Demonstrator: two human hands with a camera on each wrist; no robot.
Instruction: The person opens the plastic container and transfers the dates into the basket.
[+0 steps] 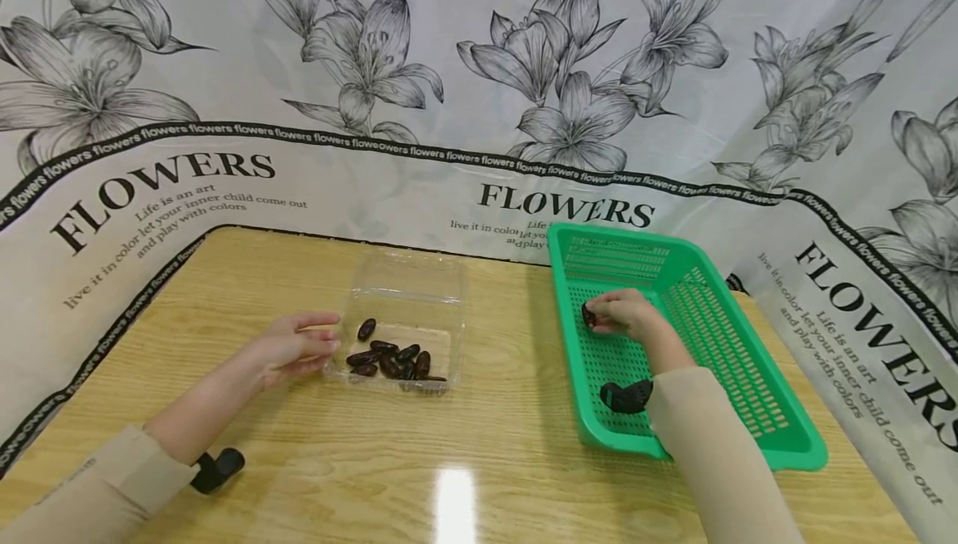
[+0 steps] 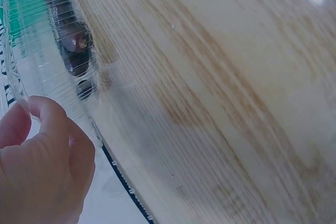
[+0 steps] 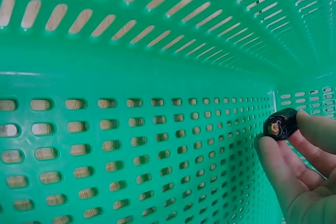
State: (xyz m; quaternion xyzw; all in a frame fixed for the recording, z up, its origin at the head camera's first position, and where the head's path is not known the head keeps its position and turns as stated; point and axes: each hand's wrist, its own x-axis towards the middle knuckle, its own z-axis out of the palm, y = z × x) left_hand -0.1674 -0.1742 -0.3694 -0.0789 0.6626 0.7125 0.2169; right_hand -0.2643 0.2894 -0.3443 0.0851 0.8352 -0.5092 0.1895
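Note:
Between thumb and fingers, my right hand (image 1: pixel 623 316) pinches a dark, shiny date (image 1: pixel 589 315) inside the green basket (image 1: pixel 566 344). The right wrist view shows the date (image 3: pixel 281 124) with its pale stem end turned to the camera. At the left, my left hand (image 1: pixel 295 348) pinches the side rim of a clear plastic box (image 2: pixel 31 66) between thumb and index finger. The box's lid (image 1: pixel 407 274) is folded back toward the wall. Several dates (image 1: pixel 389 363) lie in the box, mostly bunched at its near side, and one date (image 1: pixel 367 328) sits apart.
A wooden table (image 1: pixel 479 444) bears the box at centre-left and the basket at the right. Cloth printed with flowers (image 1: pixel 359 70) hangs behind and at both sides. Black wrist devices (image 1: pixel 217 471) show at both sleeves.

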